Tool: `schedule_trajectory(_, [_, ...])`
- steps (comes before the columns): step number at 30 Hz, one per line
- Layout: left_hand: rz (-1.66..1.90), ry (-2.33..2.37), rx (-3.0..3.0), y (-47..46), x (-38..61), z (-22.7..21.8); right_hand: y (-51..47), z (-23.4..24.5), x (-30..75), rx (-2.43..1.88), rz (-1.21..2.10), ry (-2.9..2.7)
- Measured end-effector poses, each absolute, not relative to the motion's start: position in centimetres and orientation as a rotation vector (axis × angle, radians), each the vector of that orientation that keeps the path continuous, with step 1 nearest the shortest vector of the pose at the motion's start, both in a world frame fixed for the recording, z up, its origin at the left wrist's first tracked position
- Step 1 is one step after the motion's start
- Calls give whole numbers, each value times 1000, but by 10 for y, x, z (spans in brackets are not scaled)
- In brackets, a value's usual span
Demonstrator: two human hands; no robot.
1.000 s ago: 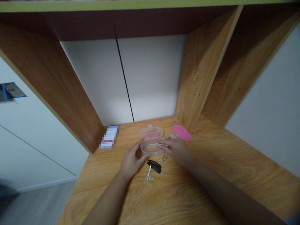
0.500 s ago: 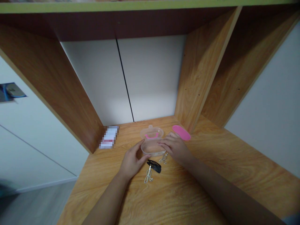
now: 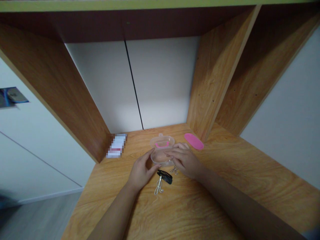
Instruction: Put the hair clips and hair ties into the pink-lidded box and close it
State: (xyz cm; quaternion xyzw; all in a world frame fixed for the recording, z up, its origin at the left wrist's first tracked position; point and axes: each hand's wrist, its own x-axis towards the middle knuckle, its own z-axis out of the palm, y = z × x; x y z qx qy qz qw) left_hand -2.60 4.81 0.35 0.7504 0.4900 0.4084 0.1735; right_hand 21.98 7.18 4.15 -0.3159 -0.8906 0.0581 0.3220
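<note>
A clear plastic box point(image 3: 160, 163) sits on the wooden desk with its lid point(image 3: 152, 141) flipped open toward the back; a pink handle point(image 3: 162, 144) shows on the lid. My left hand point(image 3: 140, 170) grips the box's left end between thumb and fingers. Over the right end is my right hand point(image 3: 186, 160), its fingers pinched together inside the rim. A small shiny bit shows by those fingertips, too small to name. Black snap hair clips point(image 3: 165, 177) lie in front of the box. Silver wire-like clips point(image 3: 158, 186) lie beside them, and more silver clips point(image 3: 174, 170) are partly under my right hand.
A pink oval piece point(image 3: 194, 141) lies behind my right hand, near the upright wooden panel point(image 3: 207, 86). At the back left a blurred white card or packet point(image 3: 117, 145) rests against the left panel point(image 3: 75, 100). A shelf point(image 3: 160, 25) overhangs the desk.
My right hand has shifted slightly, its fingertips lower over the box, and it covers more of the silver clips beside it. My left hand has stayed on the box.
</note>
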Motion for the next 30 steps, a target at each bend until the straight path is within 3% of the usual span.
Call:
schedule_trajectory(17, [1242,1551,2000,52,-29,0,88,45,253,-866,363,-2665])
schedule_trajectory(30, [1238,1575,1970,51,-28,1,89,42,252,-969,566,-2566])
